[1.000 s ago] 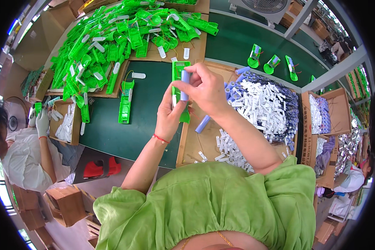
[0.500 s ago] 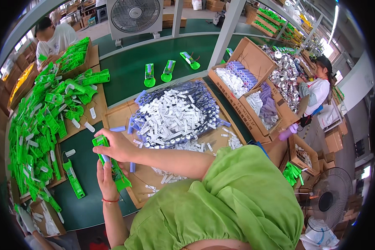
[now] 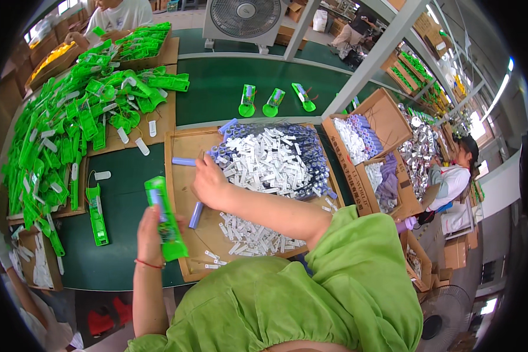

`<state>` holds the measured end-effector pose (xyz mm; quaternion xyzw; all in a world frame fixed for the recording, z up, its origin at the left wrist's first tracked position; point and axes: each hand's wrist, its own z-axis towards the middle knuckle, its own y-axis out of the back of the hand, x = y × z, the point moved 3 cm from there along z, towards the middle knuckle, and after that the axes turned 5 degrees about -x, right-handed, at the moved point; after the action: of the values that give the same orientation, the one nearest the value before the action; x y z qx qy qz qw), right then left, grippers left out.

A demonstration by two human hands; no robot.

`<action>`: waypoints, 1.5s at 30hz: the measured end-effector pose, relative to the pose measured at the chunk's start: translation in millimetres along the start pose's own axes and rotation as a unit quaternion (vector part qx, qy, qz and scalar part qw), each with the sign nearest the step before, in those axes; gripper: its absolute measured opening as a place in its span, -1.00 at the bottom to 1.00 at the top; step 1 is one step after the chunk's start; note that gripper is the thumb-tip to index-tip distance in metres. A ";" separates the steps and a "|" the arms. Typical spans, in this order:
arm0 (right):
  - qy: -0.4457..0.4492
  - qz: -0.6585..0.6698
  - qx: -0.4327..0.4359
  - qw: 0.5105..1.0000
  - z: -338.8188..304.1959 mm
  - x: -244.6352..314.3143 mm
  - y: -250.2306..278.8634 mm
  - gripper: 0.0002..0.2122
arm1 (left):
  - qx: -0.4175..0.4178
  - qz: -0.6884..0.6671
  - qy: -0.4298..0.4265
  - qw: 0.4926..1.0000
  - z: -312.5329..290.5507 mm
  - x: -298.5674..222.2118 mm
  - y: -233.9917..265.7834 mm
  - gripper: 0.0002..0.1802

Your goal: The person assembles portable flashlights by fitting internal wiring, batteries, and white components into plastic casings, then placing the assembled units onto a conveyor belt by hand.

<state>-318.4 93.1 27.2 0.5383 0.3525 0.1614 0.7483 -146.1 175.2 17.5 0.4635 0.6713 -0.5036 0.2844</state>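
My left hand [image 3: 151, 237] grips a long green plastic casing [image 3: 170, 234], held upright and slightly tilted above the table's near side. In the casing's upper part sits a lilac cylindrical cell. My right hand [image 3: 210, 183] is above the cardboard tray [image 3: 185, 246], its fingers bunched together; whatever is between them, if anything, is hidden. Just left of its fingertips lies a loose lilac cell [image 3: 183, 161], and another cell [image 3: 196, 215] lies below the hand. Beyond it is a heap of white tabs [image 3: 264, 161] on top of many lilac cells.
Green casings [image 3: 58, 141] are piled at the left, and a single casing [image 3: 97, 216] lies on the green table [image 3: 123, 176]. Several filled casings [image 3: 274, 102] rest beyond a rail. Cardboard boxes [image 3: 358, 182] with cells and tabs stand right. Co-workers sit at far left and right.
My right hand has left the casing and moved right over the tray. My left hand still holds the casing, now more fully seen. The whole view has shifted.
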 end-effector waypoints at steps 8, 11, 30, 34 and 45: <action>-0.043 0.063 0.084 0.994 10.0 22.6 -18.9 -0.85 | -0.053 0.044 0.004 0.998 21.7 37.1 -13.7 -0.75; -0.025 0.065 0.081 0.994 7.5 11.9 0.9 -0.84 | -0.063 0.017 -0.024 0.998 28.9 40.7 -3.0 -0.73; -0.045 0.294 -0.124 0.947 2.9 -39.2 -7.8 -0.87 | -0.139 -0.077 -0.037 0.987 12.4 -1.5 32.7 -0.66; -0.028 0.282 -0.109 0.953 2.2 -24.3 -12.0 -0.87 | -0.143 -0.092 -0.036 0.985 11.6 1.7 36.2 -0.63; -0.056 0.288 0.102 0.951 39.0 20.4 -2.4 -0.75 | -0.128 -0.097 -0.021 0.987 6.6 3.0 37.5 -0.70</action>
<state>-277.1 78.0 24.6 0.6986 0.1548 0.3027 0.6296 -113.7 172.4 -2.7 0.3448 0.7662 -0.4481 0.3053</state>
